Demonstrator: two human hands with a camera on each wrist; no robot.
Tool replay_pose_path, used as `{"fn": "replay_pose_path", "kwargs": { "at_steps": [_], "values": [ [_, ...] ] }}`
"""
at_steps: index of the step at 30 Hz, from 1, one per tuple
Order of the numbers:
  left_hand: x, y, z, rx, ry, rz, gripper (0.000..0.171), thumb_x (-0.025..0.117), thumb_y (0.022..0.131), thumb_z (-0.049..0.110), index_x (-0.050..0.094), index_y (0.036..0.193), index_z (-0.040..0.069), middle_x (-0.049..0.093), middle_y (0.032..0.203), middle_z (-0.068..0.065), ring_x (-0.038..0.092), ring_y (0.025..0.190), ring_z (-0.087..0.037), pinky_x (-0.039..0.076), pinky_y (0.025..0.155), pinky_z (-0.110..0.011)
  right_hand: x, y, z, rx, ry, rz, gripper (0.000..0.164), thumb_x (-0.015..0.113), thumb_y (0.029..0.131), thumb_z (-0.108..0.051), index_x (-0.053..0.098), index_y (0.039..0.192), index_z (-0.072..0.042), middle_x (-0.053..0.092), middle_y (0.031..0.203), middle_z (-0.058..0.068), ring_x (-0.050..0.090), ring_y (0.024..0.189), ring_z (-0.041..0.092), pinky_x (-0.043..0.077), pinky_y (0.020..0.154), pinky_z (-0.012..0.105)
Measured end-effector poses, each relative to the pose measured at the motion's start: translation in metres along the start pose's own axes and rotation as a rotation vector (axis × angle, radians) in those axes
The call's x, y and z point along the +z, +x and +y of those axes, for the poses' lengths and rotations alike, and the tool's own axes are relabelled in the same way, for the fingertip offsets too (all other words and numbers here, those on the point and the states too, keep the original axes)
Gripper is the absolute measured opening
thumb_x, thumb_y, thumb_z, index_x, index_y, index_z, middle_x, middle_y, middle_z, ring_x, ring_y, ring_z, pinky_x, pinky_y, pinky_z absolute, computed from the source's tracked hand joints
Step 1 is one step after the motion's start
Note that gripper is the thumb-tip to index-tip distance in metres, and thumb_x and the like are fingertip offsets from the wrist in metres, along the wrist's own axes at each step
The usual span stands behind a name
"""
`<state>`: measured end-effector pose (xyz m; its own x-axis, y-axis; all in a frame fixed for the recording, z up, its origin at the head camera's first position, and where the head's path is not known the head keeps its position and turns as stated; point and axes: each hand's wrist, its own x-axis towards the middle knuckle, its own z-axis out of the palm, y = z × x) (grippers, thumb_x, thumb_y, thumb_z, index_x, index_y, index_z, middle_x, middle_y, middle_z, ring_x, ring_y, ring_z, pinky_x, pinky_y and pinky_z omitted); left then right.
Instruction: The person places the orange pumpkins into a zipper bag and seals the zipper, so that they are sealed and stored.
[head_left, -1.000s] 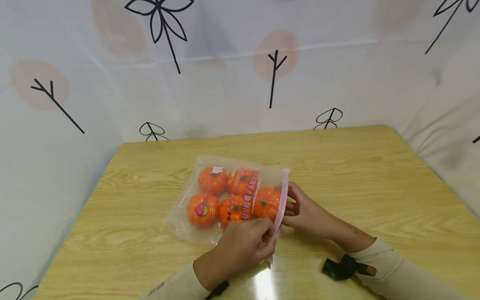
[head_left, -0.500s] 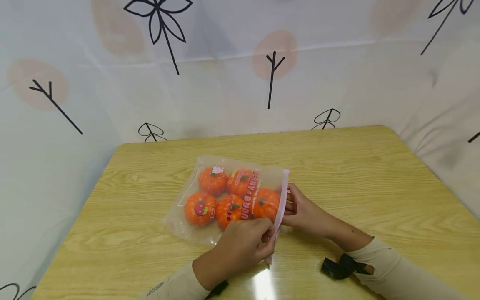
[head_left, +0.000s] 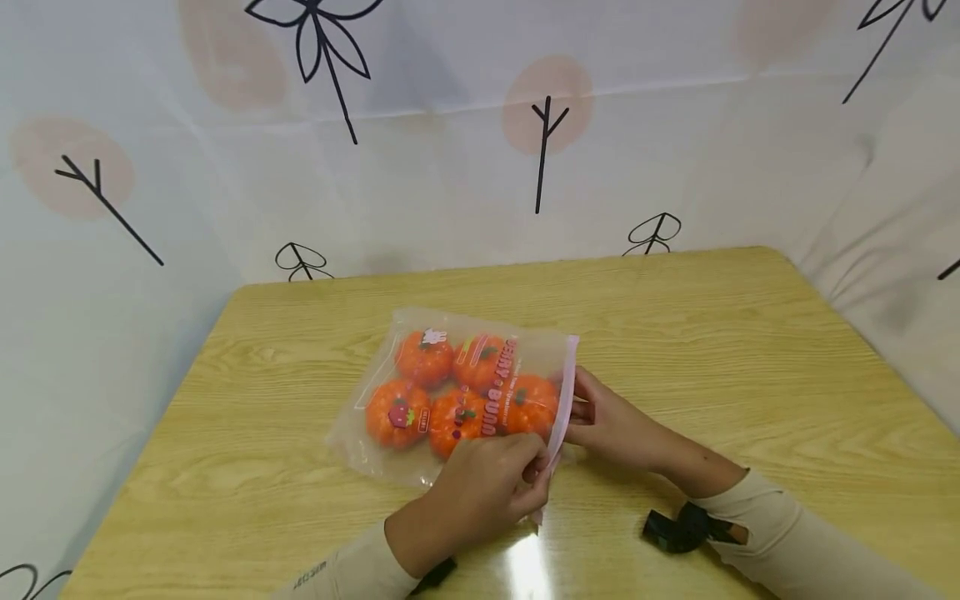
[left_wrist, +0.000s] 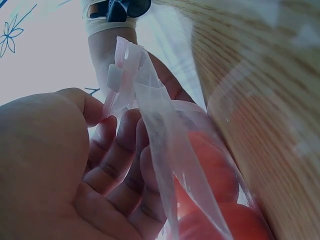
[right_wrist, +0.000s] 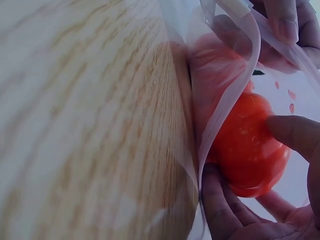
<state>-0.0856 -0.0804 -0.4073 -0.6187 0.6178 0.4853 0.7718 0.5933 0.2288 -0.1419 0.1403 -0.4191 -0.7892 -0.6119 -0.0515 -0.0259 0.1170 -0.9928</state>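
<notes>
A clear zip bag (head_left: pixel 356 446) with pink lettering lies on its side, its pink-edged mouth facing right. Inside are several small orange pumpkins (head_left: pixel 397 414) with green stems. My left hand (head_left: pixel 480 479) pinches the near corner of the mouth, close to a white slider (left_wrist: pixel 114 78). The fingers of my right hand (head_left: pixel 615 425) reach in at the mouth and hold the rightmost pumpkin (right_wrist: pixel 252 145). In the right wrist view the thumb (right_wrist: pixel 295 132) presses its side while the other fingers lie beneath it. Plastic covers part of those fingers in the head view.
The bag rests on a wood-grain table (head_left: pixel 712 333). A white patterned cloth (head_left: pixel 450 183) hangs behind and at the sides. Black straps (head_left: pixel 682 529) are fastened at both sleeves.
The lower row of pumpkins has shifted slightly left inside the bag. My left hand keeps its pinch at the corner, and my right hand stays at the mouth.
</notes>
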Motion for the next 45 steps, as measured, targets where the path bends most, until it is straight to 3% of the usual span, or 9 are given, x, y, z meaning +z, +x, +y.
{"fn": "replay_pose_path", "kwargs": {
  "at_steps": [10,19,26,45],
  "values": [
    [-0.0016,0.0005,0.0000,-0.023,-0.013,-0.027,0.011,0.072,0.085,0.023,0.061,0.084,0.021,0.053,0.065,0.015,0.039,0.055,0.005,0.025,0.050,-0.008,-0.0007,0.0021,-0.0002,-0.003,-0.058,0.006,0.051,0.053,0.103,-0.015,0.032,0.148,-0.006,0.037,0.152,0.022,0.044,0.137,0.045,0.051,0.096,0.025],
    [-0.0024,0.0027,0.0013,-0.030,-0.015,-0.028,0.010,0.071,0.086,0.024,0.061,0.086,0.021,0.054,0.065,0.015,0.041,0.056,0.004,0.026,0.051,-0.009,-0.0016,0.0003,-0.0019,-0.017,-0.083,0.026,0.058,0.057,0.101,-0.012,0.022,0.146,-0.002,0.043,0.140,0.032,0.049,0.132,0.046,0.053,0.093,0.026],
    [-0.0024,0.0015,0.0014,-0.034,0.001,-0.030,0.011,0.071,0.086,0.024,0.061,0.086,0.022,0.053,0.066,0.015,0.040,0.055,0.004,0.025,0.050,-0.010,-0.0009,0.0001,-0.0004,-0.007,-0.089,0.048,0.065,0.058,0.100,-0.012,0.021,0.153,-0.001,0.042,0.143,0.031,0.050,0.131,0.045,0.053,0.093,0.025],
    [-0.0024,0.0005,0.0010,-0.063,0.011,-0.067,0.011,0.070,0.087,0.026,0.060,0.085,0.023,0.050,0.065,0.016,0.038,0.056,0.004,0.024,0.050,-0.010,0.0006,0.0021,0.0013,-0.015,-0.067,0.046,0.050,0.058,0.100,-0.010,0.033,0.141,0.003,0.042,0.142,0.030,0.047,0.134,0.046,0.052,0.095,0.025]
  ]
}}
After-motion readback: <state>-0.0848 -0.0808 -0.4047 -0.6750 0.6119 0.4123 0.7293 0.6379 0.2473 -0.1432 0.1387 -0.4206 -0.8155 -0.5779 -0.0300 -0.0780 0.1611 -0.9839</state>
